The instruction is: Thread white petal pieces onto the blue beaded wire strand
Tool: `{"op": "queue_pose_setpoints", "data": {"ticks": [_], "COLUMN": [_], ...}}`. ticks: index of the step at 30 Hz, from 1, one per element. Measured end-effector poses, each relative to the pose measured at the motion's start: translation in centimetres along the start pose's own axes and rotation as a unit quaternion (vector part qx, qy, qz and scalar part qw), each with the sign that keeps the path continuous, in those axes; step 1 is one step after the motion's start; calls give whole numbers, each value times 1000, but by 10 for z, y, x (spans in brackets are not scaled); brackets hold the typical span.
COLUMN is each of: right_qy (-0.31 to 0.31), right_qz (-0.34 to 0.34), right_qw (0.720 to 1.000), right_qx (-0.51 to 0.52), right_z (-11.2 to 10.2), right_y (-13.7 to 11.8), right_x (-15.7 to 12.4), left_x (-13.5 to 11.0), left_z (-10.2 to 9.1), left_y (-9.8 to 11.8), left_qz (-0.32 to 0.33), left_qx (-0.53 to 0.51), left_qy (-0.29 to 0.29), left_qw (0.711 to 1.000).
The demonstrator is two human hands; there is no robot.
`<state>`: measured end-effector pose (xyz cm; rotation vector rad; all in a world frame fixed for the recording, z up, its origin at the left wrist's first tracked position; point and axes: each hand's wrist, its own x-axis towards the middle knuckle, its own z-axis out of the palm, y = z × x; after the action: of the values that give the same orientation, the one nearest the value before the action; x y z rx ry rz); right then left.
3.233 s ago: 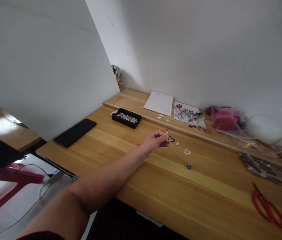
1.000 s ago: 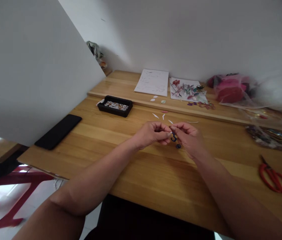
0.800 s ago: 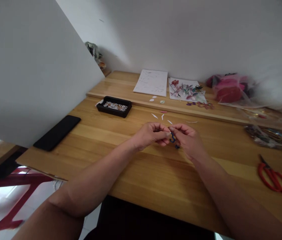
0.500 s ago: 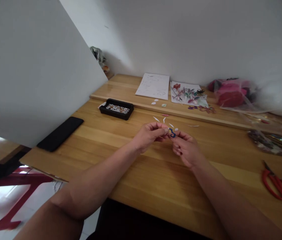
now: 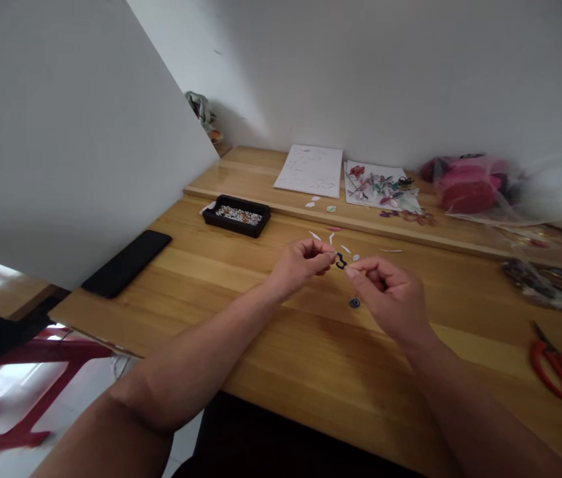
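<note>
A small dark blue S-shaped curled piece [image 5: 341,261] is held above the table between my two hands. My left hand [image 5: 301,264] pinches its upper end between thumb and fingers. My right hand [image 5: 394,295] is closed in a pinch right at the lower end of the piece; what lies between those fingertips is too small to make out. Under the right hand a small round dark spool-like disc [image 5: 355,303] rests on the wood. Just beyond the hands lie several thin white leaf-shaped cutouts [image 5: 345,249] and a pink one [image 5: 333,229].
A black tray of beads [image 5: 264,224] and a black phone [image 5: 126,263] lie to the left. Red-handled scissors [image 5: 557,372] and a bag of small items [image 5: 545,282] are at right. A raised ledge holds white paper [image 5: 308,171], flower pieces [image 5: 380,189] and a pink bundle [image 5: 468,186].
My right hand has moved slightly right and turned, its fingers now at the curled piece's lower end. The round disc on the table has come into sight. The view has shifted a little.
</note>
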<state>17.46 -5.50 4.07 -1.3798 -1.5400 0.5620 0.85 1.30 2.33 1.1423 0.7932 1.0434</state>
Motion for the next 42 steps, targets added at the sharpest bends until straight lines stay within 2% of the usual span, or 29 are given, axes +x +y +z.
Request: {"op": "queue_pose_setpoints", "data": {"ticks": [3,6,17,21,24,26,29,32,36,39,42], "right_qy": [49,72,59,41,24,-1,-36,-54,-107,-119,-80], "right_qz": [-25,-26,-22,11,60,113,188,213,184,97,-1], "right_qw": [998,996,998,999,996,984,951,935,953,982,997], "right_qx": [-34,-42,-28,-3,63,139,242,278,215,109,14], "right_z": [-7,-10,-8,-6,-2,2,10,19,24,21,14], "right_y": [1,4,14,19,24,25,25,24,20,11,0], "right_x": [5,9,13,15,17,18,15,9,0,-7,-12], "left_x": [-3,-6,-9,-8,-9,-10,-11,-10,-7,-3,0], "left_z": [0,1,2,1,2,3,4,5,5,3,1], "left_y": [0,1,0,-1,0,1,2,3,2,0,-1], "left_qz": [-18,-39,-75,-85,-97,-109,-113,-92,-38,20,56], "left_qx": [8,6,16,0,-26,-54,-94,-105,-82,-28,36], "left_qy": [-33,-63,-112,-111,-108,-101,-83,-61,-14,9,13], "left_qw": [999,997,991,990,989,987,986,988,996,999,998]}}
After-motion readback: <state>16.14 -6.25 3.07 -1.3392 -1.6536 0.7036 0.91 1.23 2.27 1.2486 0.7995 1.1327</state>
